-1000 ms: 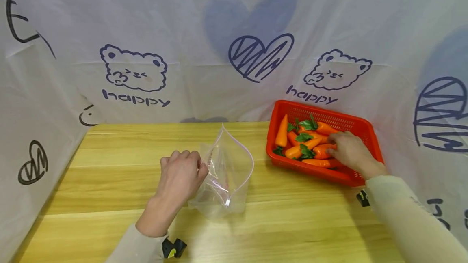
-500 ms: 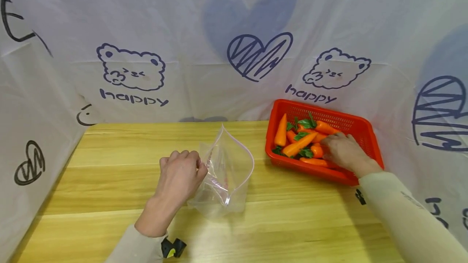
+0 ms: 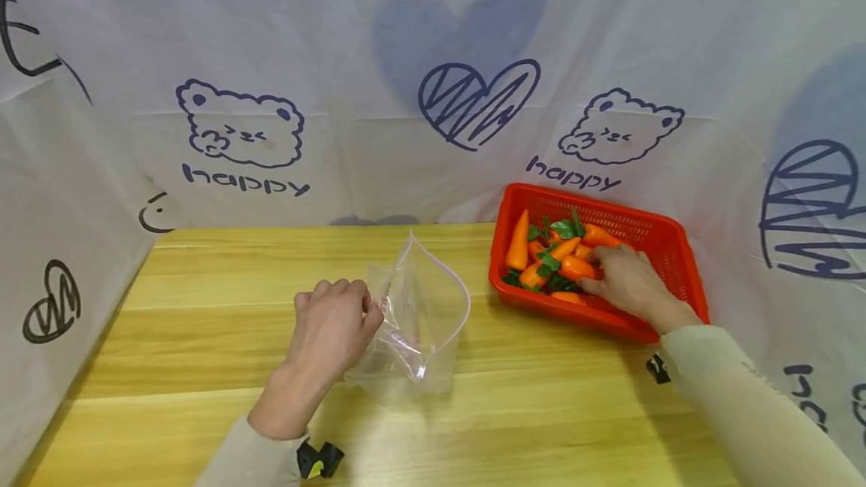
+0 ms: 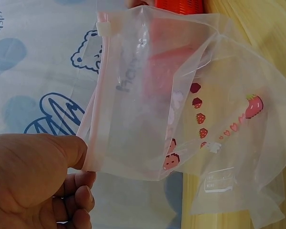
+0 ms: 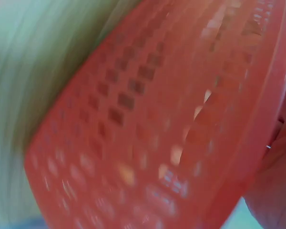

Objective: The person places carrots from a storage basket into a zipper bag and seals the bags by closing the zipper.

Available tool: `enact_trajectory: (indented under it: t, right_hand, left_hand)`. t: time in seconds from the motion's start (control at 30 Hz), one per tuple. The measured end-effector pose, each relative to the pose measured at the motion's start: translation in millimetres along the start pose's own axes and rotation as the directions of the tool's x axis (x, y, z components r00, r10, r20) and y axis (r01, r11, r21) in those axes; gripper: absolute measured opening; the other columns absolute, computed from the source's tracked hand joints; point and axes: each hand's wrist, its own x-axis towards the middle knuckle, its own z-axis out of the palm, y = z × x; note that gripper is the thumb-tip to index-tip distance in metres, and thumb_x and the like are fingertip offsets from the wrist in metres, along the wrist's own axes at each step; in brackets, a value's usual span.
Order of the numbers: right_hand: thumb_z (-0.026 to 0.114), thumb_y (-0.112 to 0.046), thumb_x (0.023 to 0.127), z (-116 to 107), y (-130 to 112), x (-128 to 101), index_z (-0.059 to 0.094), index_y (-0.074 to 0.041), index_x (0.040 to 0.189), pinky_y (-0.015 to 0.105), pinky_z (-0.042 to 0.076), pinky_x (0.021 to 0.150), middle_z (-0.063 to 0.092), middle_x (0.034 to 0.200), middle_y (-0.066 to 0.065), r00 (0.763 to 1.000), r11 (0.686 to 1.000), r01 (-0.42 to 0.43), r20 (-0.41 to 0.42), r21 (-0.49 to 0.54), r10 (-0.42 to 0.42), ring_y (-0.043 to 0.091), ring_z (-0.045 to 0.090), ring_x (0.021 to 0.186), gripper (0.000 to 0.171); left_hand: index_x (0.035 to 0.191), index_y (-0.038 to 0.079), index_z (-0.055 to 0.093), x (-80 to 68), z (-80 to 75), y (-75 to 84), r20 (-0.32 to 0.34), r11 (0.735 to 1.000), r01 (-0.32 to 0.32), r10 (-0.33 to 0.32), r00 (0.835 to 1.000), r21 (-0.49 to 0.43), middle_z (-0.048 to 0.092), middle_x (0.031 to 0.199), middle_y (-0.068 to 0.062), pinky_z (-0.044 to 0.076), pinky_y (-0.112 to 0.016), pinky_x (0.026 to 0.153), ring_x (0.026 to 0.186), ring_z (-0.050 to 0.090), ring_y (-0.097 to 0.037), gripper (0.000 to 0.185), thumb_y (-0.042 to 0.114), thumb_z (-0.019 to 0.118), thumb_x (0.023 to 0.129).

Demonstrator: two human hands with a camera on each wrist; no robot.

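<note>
**Lifting a carrot clear while holding the bag mouth open**

Left hand point(image 3: 334, 325) pinches the rim of the zip bag point(image 3: 419, 322), mid-bench, mouth standing open toward the right. Right hand point(image 3: 625, 280), fingers curled down among the carrots point(image 3: 555, 258) in the red basket point(image 3: 670, 235) at far right; whether closed on one carrot cannot be told. Advised: grip a single carrot by its body, not the leaves. Lift straight above the basket wall. Keep the bag rim taut and raised.
</note>
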Motion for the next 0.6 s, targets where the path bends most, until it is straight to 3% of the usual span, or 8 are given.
enact_trajectory:
  t: [0.13,0.4,0.6]
  right_hand:
    - [0.074,-0.039,0.096,5,-11,4,0.068,0.001,0.123,0.067,0.042,0.098,0.074,0.116,0.020,0.999,0.998,-0.023,-0.029,0.051,0.025,0.046,0.062,0.111,0.049]
    - [0.077,-0.036,0.092,14,-21,5,0.067,-0.004,0.116,0.073,0.041,0.093,0.073,0.103,0.014,0.999,0.996,-0.042,0.011,-0.073,0.043,0.047,0.064,0.105,0.042]
    - [0.077,-0.031,0.091,13,-23,0,0.061,0.000,0.125,0.074,0.032,0.107,0.068,0.127,0.023,1.000,0.993,-0.014,-0.003,-0.114,0.014,0.049,0.053,0.124,0.049]
  left_hand:
    - [0.073,0.016,0.055,-1.8,-0.9,-2.8,-0.002,1.000,-0.001,0.001,1.000,-0.014,0.050,0.069,0.002,0.031,-0.044,0.076,0.071,0.045,-0.024,0.022,0.017,0.063,0.093]
    - [0.074,0.017,0.055,-2.9,-1.5,-3.9,-0.005,1.000,0.004,-0.004,1.000,-0.013,0.050,0.069,0.002,0.030,-0.043,0.075,0.071,0.045,-0.024,0.021,0.016,0.062,0.093]
    - [0.073,0.016,0.055,-3.8,-1.2,-4.4,-0.008,1.000,-0.003,0.003,1.000,-0.008,0.049,0.068,0.002,0.030,-0.043,0.074,0.070,0.045,-0.024,0.021,0.015,0.062,0.093]
